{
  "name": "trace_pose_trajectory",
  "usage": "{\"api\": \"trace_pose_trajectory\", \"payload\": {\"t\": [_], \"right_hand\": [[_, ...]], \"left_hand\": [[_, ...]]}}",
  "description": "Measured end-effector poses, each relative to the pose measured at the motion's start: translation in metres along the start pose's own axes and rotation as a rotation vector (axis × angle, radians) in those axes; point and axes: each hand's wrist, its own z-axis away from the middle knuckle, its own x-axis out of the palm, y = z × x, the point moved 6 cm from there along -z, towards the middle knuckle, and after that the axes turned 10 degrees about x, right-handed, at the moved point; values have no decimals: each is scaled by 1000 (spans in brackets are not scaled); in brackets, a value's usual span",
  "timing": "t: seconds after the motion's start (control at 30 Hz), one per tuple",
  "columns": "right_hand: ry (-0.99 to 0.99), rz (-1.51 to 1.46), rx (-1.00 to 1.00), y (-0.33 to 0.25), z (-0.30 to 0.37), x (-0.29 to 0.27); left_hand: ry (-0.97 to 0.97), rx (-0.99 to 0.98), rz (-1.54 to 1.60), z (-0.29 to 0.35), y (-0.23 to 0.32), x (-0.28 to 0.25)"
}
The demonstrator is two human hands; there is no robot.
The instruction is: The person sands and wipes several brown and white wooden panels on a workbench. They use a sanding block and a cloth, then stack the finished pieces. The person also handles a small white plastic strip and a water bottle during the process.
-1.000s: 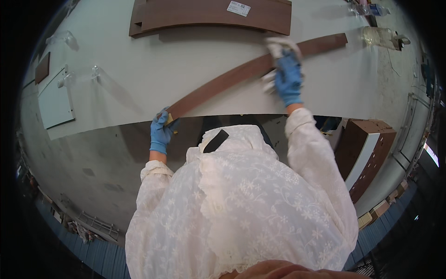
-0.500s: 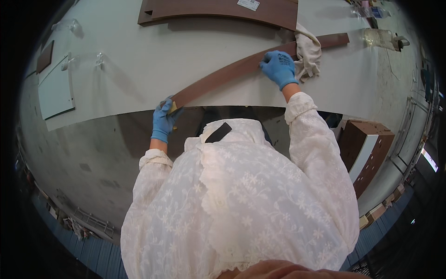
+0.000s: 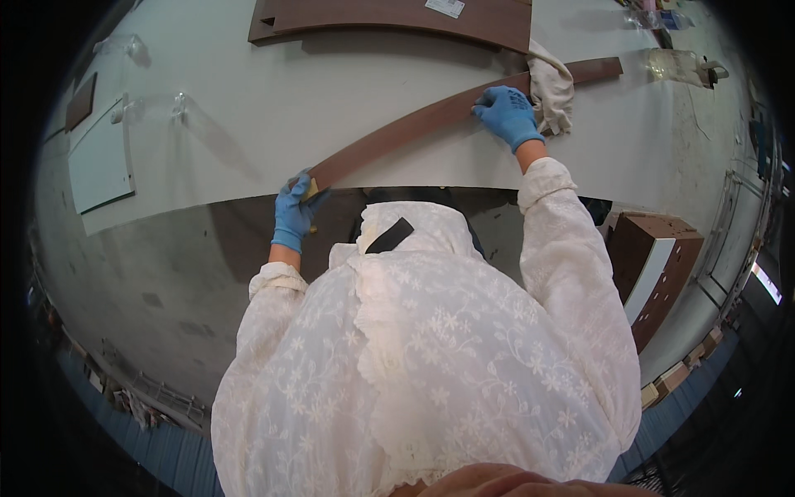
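Observation:
A long brown board strip (image 3: 397,130) lies slanted across the white table, its near-left end at the table's front edge. My left hand (image 3: 293,214), in a blue glove, is closed round that end, where a small yellow patch (image 3: 310,190) shows by the fingers; I cannot tell what it is. Farther along, my right hand (image 3: 509,114), gloved in blue too, rests on the strip with its fingers pinched together. Whatever they may hold is hidden. Just right of it, a crumpled off-white cloth (image 3: 551,89) drapes over the strip.
A larger brown panel (image 3: 397,18) with a white label lies at the far side of the table (image 3: 248,124). A white panel (image 3: 101,161) is at the left and a clear bottle (image 3: 675,68) at the far right. Brown boards (image 3: 662,257) stand by the right front.
My right hand has slid a little to the right along the strip, nearer the cloth. My left hand stays at the strip's end.

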Motion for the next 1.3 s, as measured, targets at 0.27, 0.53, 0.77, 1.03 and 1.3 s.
{"api": "trace_pose_trajectory", "payload": {"t": [0.27,0.53,0.77,1.03,1.3], "right_hand": [[278,-17,-241,-8,19,-2],[956,-85,-250,112,8,-29],[539,-139,-556,6,76,30],[734,-249,-320,107,2,2],[1002,-126,25,266,-149,-104]], "left_hand": [[-7,10,-59,3,3,3],[-71,-29,-121,3,2,-7],[2,-131,-123,41,-21,-24],[28,-243,-148,52,-38,-50],[117,-232,-179,46,-36,-61]]}}
